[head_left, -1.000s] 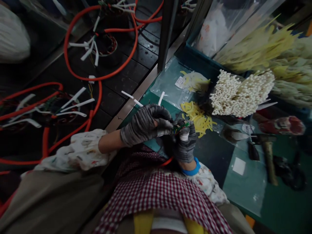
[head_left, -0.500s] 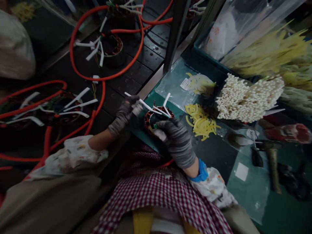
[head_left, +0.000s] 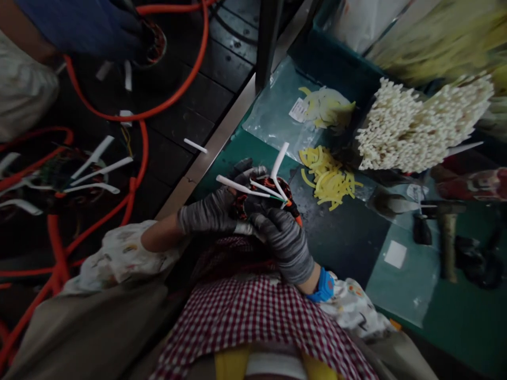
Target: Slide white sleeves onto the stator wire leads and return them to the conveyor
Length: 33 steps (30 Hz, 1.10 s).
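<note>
My left grip point(head_left: 209, 214) and right grip point(head_left: 287, 245) both clasp the stator point(head_left: 273, 183), three white sleeves point(head_left: 279, 163) already on its leads, so I judge the sleeving largely done.

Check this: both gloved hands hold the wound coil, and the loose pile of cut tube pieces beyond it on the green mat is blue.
Not blue: the head view shows the pile of cut tube pieces is yellow. The rest stands: the left hand and right hand hold the wound coil, with the pile beyond it on the green mat.
</note>
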Motion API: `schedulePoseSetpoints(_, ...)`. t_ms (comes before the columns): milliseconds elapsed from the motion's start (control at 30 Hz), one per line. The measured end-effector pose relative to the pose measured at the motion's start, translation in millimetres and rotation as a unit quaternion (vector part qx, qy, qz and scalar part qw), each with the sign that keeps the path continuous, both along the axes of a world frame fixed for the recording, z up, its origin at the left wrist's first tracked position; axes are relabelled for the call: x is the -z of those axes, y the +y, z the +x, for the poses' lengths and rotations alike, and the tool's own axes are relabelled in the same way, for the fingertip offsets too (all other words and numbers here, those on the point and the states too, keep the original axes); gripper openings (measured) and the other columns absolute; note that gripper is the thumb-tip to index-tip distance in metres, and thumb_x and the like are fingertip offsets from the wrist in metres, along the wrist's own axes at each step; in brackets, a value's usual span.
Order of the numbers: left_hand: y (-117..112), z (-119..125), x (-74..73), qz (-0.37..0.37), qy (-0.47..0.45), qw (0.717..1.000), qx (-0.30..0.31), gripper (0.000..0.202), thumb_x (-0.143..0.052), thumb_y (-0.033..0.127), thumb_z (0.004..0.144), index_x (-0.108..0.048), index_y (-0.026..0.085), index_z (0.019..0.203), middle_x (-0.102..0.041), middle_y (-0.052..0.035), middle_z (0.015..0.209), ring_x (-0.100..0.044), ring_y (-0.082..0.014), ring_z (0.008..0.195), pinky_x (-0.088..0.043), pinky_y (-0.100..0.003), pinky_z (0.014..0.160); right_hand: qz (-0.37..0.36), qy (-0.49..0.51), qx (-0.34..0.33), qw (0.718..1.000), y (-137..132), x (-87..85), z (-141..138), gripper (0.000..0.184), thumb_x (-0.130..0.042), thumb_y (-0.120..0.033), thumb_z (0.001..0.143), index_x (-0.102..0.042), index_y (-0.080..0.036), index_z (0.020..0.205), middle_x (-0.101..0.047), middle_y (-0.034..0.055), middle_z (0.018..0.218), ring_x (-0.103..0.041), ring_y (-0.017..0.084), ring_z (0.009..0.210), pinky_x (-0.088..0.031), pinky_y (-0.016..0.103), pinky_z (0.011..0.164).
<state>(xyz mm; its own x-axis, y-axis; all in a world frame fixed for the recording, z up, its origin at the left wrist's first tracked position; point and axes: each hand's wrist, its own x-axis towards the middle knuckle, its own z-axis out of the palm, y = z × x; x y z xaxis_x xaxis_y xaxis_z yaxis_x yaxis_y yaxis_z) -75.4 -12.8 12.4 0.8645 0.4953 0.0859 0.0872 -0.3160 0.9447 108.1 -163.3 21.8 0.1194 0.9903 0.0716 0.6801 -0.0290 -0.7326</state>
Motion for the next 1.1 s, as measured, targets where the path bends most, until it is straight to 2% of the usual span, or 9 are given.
schedulePoseSetpoints(100, -4, -4, -2.9, 0.099, 0.011, 0.995, 0.019, 0.112, -0.092, 0.047, 0.089, -0.027, 0.036, 0.18, -0.034, -0.0103, 0.185, -0.022, -0.0408, 0.175, -0.022, -0.064, 0.145, -0.051, 0.071, 0.007, 0.996, -7, -2.3, 3, 0.024, -0.062, -0.028, 0.111, -0.086, -0.031, 0.114, -0.088, 0.0023, 0.103, -0.084, 0.024, 0.103, -0.071, 0.037, 0.095)
schedulePoseSetpoints(267, -12, -3, -7.0, 0.099, 0.026, 0.994, 0.03, 0.111, -0.083, 0.051, 0.097, -0.011, 0.04, 0.182, -0.026, -0.009, 0.187, -0.013, -0.0399, 0.177, -0.019, -0.064, 0.147, -0.059, 0.106, -0.04, 0.992, -7, -0.2, 11, 0.027, -0.067, -0.026, 0.109, -0.085, -0.034, 0.126, -0.088, 0.0025, 0.119, -0.083, 0.026, 0.114, -0.068, 0.043, 0.111)
schedulePoseSetpoints(367, -15, -1, -12.1, 0.113, 0.021, 0.993, 0.034, 0.105, -0.079, 0.045, 0.102, -0.012, 0.037, 0.182, -0.029, -0.0105, 0.186, -0.015, -0.0414, 0.176, -0.017, -0.067, 0.146, -0.06, 0.116, -0.065, 0.989, -6, -0.9, 17, 0.039, -0.067, -0.019, 0.107, -0.081, -0.038, 0.138, -0.085, 0.001, 0.132, -0.079, 0.027, 0.13, -0.061, 0.046, 0.123)
schedulePoseSetpoints(467, -17, 1, -13.5, 0.12, 0.028, 0.992, 0.033, 0.1, -0.074, 0.049, 0.104, -0.011, 0.038, 0.182, -0.039, -0.0099, 0.182, -0.028, -0.0389, 0.174, -0.029, -0.063, 0.144, -0.083, 0.136, -0.068, 0.985, -6, -0.9, 20, 0.039, -0.065, -0.02, 0.108, -0.079, -0.035, 0.142, -0.084, 0.002, 0.133, -0.077, 0.027, 0.134, -0.059, 0.045, 0.126)
schedulePoseSetpoints(567, -19, 3, -8.0, 0.133, 0.005, 0.991, 0.011, 0.102, -0.074, 0.051, 0.103, -0.01, 0.039, 0.181, -0.048, -0.0107, 0.176, -0.038, -0.0392, 0.169, -0.042, -0.062, 0.139, -0.086, 0.136, -0.073, 0.984, -8, 3.3, 17, 0.043, -0.064, -0.018, 0.108, -0.078, -0.037, 0.143, -0.085, -0.0005, 0.131, -0.076, 0.026, 0.136, -0.06, 0.043, 0.125)
schedulePoseSetpoints(733, -32, -1, 6.5, 0.127, -0.059, 0.989, -0.043, 0.103, -0.083, 0.043, 0.097, -0.021, 0.045, 0.178, -0.043, -0.0089, 0.179, -0.034, -0.0462, 0.17, -0.043, -0.07, 0.136, -0.08, 0.085, -0.055, 0.992, -8, 5.8, 11, 0.042, -0.065, -0.019, 0.107, -0.079, -0.041, 0.141, -0.086, -0.0015, 0.126, -0.077, 0.027, 0.133, -0.061, 0.047, 0.123)
schedulePoseSetpoints(900, -46, -5, 16.0, 0.035, -0.036, 0.996, -0.078, 0.093, -0.076, 0.045, 0.1, -0.026, 0.043, 0.178, -0.042, -0.0068, 0.181, -0.037, -0.0418, 0.169, -0.043, -0.065, 0.138, -0.022, 0.023, -0.075, 0.997, -21, -3.1, 18, 0.03, -0.063, -0.023, 0.11, -0.083, -0.032, 0.131, -0.088, 0.004, 0.117, -0.084, 0.025, 0.11, -0.071, 0.04, 0.101)
schedulePoseSetpoints(1000, -51, 1, 15.7, 0.039, -0.047, 0.995, -0.082, 0.09, -0.071, 0.041, 0.101, -0.025, 0.043, 0.178, -0.046, -0.0059, 0.178, -0.036, -0.0412, 0.17, -0.041, -0.068, 0.138, 0.078, -0.042, -0.093, 0.992, -37, -4.6, 28, 0.031, -0.068, -0.02, 0.108, -0.085, -0.04, 0.125, -0.087, 0.0, 0.106, -0.084, 0.021, 0.098, -0.071, 0.032, 0.085)
schedulePoseSetpoints(1100, -55, 10, 10.2, 0.051, -0.041, 0.995, -0.082, 0.092, -0.072, 0.034, 0.098, -0.027, 0.041, 0.178, -0.051, -0.0065, 0.175, -0.039, -0.0413, 0.169, -0.042, -0.067, 0.138, 0.13, -0.151, 0.006, 0.98, -46, 3.9, 35, 0.035, -0.081, -0.023, 0.1, -0.082, -0.046, 0.126, -0.082, 0.002, 0.118, -0.078, 0.028, 0.123, -0.068, 0.043, 0.104)
